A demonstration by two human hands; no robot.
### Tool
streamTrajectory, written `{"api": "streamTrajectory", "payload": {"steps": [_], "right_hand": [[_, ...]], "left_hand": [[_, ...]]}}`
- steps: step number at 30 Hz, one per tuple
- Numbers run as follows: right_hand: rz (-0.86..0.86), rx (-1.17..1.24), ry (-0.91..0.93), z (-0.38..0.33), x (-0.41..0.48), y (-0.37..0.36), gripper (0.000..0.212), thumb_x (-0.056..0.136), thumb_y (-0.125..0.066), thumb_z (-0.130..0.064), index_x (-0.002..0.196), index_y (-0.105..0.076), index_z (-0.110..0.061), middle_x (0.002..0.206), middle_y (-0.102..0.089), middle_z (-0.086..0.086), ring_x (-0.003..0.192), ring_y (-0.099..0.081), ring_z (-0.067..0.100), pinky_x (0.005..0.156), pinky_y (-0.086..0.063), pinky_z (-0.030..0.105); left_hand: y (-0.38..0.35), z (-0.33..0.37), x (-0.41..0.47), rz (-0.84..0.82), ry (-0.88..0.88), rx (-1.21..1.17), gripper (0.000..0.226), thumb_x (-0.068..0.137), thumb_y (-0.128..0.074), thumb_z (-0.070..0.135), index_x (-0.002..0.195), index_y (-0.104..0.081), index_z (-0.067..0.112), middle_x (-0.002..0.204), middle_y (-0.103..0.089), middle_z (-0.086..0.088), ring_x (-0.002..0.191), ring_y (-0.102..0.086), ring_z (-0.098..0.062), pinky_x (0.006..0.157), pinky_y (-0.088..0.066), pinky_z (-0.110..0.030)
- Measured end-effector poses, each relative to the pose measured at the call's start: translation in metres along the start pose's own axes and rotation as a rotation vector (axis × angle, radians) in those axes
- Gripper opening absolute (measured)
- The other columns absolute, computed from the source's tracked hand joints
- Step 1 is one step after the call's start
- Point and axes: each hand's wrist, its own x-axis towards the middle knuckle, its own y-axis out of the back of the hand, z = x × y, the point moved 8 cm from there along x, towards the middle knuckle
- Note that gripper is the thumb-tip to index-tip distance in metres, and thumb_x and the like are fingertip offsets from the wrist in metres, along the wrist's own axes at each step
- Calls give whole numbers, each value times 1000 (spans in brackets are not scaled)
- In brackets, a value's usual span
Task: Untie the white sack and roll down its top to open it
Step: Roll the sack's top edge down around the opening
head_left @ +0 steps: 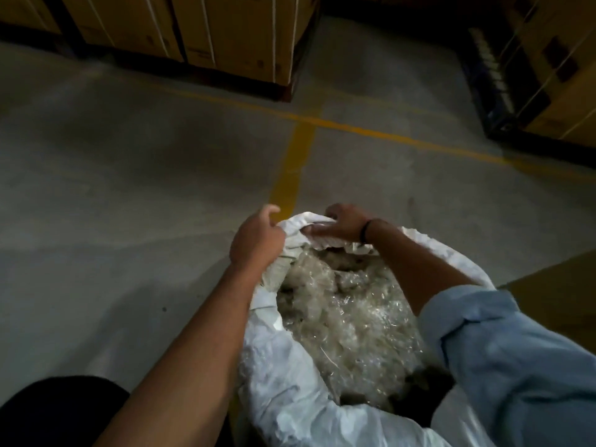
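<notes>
Head view: I see the white sack [290, 398] open on the floor [129, 221], near right, holding crumpled clear plastic [348, 314]. My left hand [256, 235] and right hand [342, 222] each grip its far rim, fingers curled.

The sack [290, 398] stands on the floor [129, 188] at five o'clock, plastic [348, 317] in it, left hand [256, 235] and right hand [342, 225] at its twelve-o'clock rim, boxes [225, 33] behind at eleven and two.

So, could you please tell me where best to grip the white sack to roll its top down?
Probably its folded rim, reaching from above and hooking over it: the white sack stands mouth upward, and that edge is bunched thick.
</notes>
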Motion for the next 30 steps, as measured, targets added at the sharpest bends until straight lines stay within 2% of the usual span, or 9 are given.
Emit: {"api": "streamTrajectory", "payload": {"steps": [4,7,9,12,14,18,20,25,30], "right_hand": [[758,-380,365,-11,-77,10,55,94,-44,-61,115,-64,-14,107,-62,8,93,-56,31,84,-42,45],[608,-458,116,41,-83,-23,69,90,-45,-57,141,-45,-10,135,-52,15,119,-51,38,108,-28,57],[464,-486,-71,68,-76,-31,82,86,-35,-67,141,-44,-7,128,-56,16,116,-53,37,111,-24,59],[221,-424,-53,73,-61,-21,83,82,-19,-82,113,-58,-15,109,-68,11,100,-63,33,90,-43,44],[41,-171,-55,79,-47,-10,83,77,-23,-90,93,-64,-19,99,-72,10,91,-66,31,76,-45,37],[-315,210,-139,88,-25,-6,87,67,-34,-95,82,-70,-17,94,-71,5,88,-65,22,86,-49,34],[-278,173,-117,86,-23,-2,87,67,-36,-95,84,-69,-16,93,-70,5,91,-65,25,85,-48,37],[306,-315,-146,97,-75,11,78,81,-27,-86,120,-52,-24,117,-65,7,103,-61,32,86,-42,44],[308,-154,-402,154,-137,-5,61,91,-33,-71,121,-49,-19,116,-66,13,100,-64,36,81,-47,45]], "left_hand": [[-50,56,-4,-219,-177,437,47,91,-44,41,133,-58,22,136,-62,-13,122,-58,-35,96,-46,-40],[-76,64,-11,-153,-204,594,68,96,-33,64,138,-49,12,138,-58,-19,125,-54,-40,99,-43,-44],[-81,67,-8,-86,-229,627,68,100,-26,63,133,-53,10,133,-62,-20,122,-57,-40,97,-44,-43],[-90,50,14,-236,-101,496,75,100,-20,65,137,-57,10,140,-58,-19,128,-55,-37,103,-42,-44],[-89,37,28,-386,39,151,72,101,-30,63,140,-55,8,140,-58,-19,126,-57,-33,106,-44,-41],[-95,28,24,-637,246,-403,31,104,-49,30,97,-70,9,83,-70,-8,61,-67,-14,59,-53,-24],[-97,25,23,-648,258,-477,33,106,-46,29,93,-70,9,81,-69,-8,59,-66,-13,58,-53,-24],[-90,9,24,-530,388,-643,45,108,-35,37,85,-62,9,51,-63,-6,36,-57,-13,38,-42,-15],[-86,3,20,-481,415,-621,41,107,-41,37,86,-63,9,48,-63,-3,35,-58,-13,37,-42,-15]]}}
